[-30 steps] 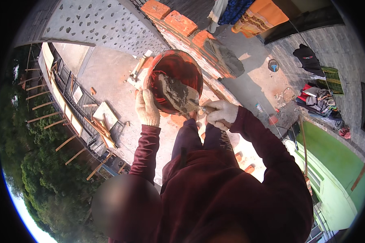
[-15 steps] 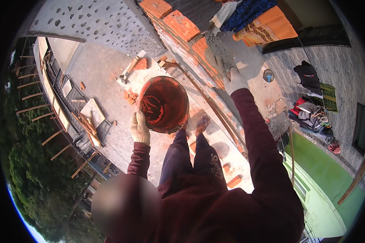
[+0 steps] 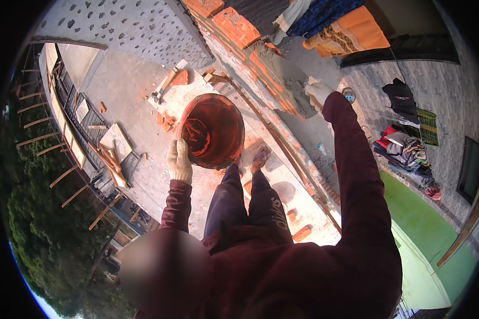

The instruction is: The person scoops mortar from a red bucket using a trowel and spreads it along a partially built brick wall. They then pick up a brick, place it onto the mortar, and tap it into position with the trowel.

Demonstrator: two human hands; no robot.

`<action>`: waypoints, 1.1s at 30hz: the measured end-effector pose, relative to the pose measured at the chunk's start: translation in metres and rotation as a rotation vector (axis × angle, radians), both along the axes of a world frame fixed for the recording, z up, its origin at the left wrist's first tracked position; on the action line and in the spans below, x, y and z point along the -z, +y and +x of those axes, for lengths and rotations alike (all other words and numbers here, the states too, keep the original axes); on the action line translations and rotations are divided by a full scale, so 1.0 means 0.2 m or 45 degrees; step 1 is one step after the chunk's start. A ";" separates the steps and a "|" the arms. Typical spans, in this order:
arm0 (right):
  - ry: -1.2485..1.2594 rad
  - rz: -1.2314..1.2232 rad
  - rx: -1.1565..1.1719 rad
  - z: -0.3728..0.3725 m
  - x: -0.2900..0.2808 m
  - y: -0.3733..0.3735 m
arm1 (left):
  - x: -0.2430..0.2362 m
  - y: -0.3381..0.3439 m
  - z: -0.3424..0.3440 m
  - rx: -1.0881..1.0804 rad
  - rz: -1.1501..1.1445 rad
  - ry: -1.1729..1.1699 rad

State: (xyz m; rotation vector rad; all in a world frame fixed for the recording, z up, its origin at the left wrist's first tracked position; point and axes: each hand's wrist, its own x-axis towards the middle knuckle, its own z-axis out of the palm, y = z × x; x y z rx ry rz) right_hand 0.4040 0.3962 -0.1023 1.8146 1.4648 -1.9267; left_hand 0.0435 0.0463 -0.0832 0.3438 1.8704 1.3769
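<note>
My left hand, in a cream knitted glove, grips the left rim of a round bucket whose inside is smeared reddish. My gloved right hand reaches far out beside the low brick wall, closed around the trowel handle; the blade is blurred and hard to tell apart from the grey mortar there. Wet mortar lies along the wall’s face and end, around orange bricks. My sandalled feet stand below the bucket.
A pale board with wooden offcuts and broken brick lies behind the bucket. Planks and a railing edge the left, with trees beyond. Towels and piled clothes hang or lie at right, near a green wall.
A second ago the loaded trowel was over the bucket; my right hand then carried it to the wall and has since moved slightly up and right. The bucket shifted.
</note>
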 end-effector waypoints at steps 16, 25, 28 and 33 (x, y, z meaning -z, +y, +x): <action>0.035 1.276 -0.923 -0.09 -1.19 -0.81 | -0.53 0.29 -0.28 0.356 0.142 0.105; -0.403 1.688 -1.328 -0.58 -1.26 -0.93 | -1.09 0.41 -0.34 0.591 0.252 0.135; -0.418 1.356 -1.538 -0.52 -1.33 -0.91 | -1.17 0.40 -0.39 0.566 0.259 0.163; -0.252 1.668 -1.405 -0.53 -1.42 -0.90 | -1.27 0.41 -0.39 0.585 0.350 0.231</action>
